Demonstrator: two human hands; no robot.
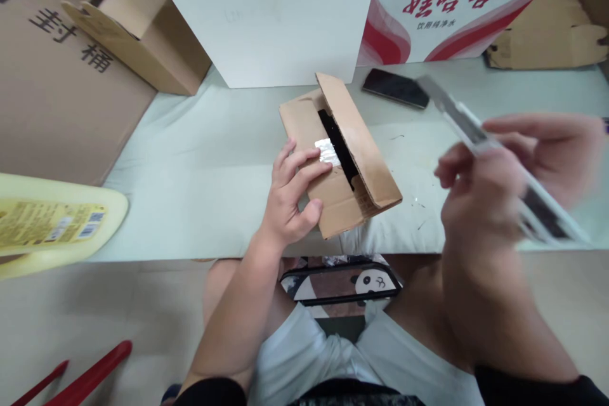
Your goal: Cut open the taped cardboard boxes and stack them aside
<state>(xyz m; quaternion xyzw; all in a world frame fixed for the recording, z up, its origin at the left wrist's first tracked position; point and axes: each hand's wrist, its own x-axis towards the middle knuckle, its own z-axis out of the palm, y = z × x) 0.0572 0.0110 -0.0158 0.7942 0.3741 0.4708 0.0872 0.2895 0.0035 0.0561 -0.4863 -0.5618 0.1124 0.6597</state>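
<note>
A small brown cardboard box [304, 115] lies at a slant on the pale green cloth, with one long flap lifted along a dark gap. A torn piece of silvery tape is stuck beside the gap. My left hand [294, 193] rests on the left part of the box, its fingers spread over the top and touching the tape. To the right of the box, my right hand [495, 184] is closed around a white-and-grey utility knife [469, 124], apart from the box. The knife's blade is out and points up and left. Motion blurs this hand.
A black phone [396, 87] lies behind the box. A white box [285, 13], a red-and-white carton [438, 9] and brown cartons [157, 32] line the back and left. A yellow bottle [57, 225] is at left. The cloth-covered surface [190, 203] ends above my lap.
</note>
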